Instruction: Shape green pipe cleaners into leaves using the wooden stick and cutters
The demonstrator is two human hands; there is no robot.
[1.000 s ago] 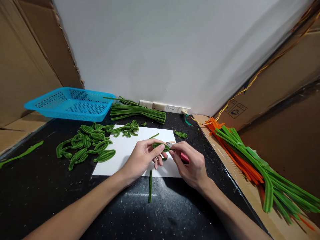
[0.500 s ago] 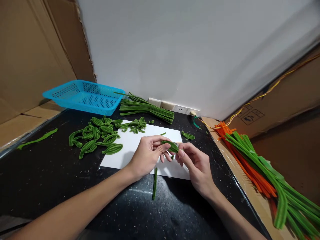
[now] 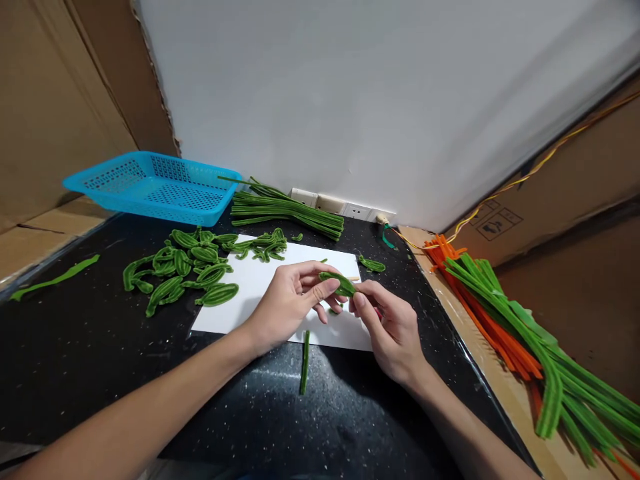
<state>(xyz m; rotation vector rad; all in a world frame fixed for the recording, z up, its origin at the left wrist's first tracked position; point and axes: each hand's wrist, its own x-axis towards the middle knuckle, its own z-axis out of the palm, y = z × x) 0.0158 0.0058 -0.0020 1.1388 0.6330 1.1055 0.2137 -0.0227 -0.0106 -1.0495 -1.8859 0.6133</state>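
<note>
Between thumb and fingers, my left hand (image 3: 290,303) grips a green pipe-cleaner leaf (image 3: 341,283) above a white sheet (image 3: 220,321). My right hand (image 3: 390,330) is closed in a pinch at the leaf's right end. A small patch of red shows by the right palm; what it belongs to is hidden. Below the hands, one short green pipe-cleaner piece (image 3: 305,363) lies on the black tabletop. Several finished-looking leaves (image 3: 204,255) lie heaped left of the sheet and partly on it. Another single leaf (image 3: 372,264) rests past the sheet's right corner.
A blue perforated basket (image 3: 165,212) stands at the back left. Against the wall, a bundle of green pipe cleaners (image 3: 285,215) lies before the sockets (image 3: 358,211). Orange stems (image 3: 487,320) and brighter green stems (image 3: 525,333) cover the cardboard on the right. A green strip (image 3: 57,277) lies far left.
The view has shifted slightly, so the tabletop things sit a little further left. Both hands still hold the leaf, which shows a bit more of its face. More red shows by the right hand.
</note>
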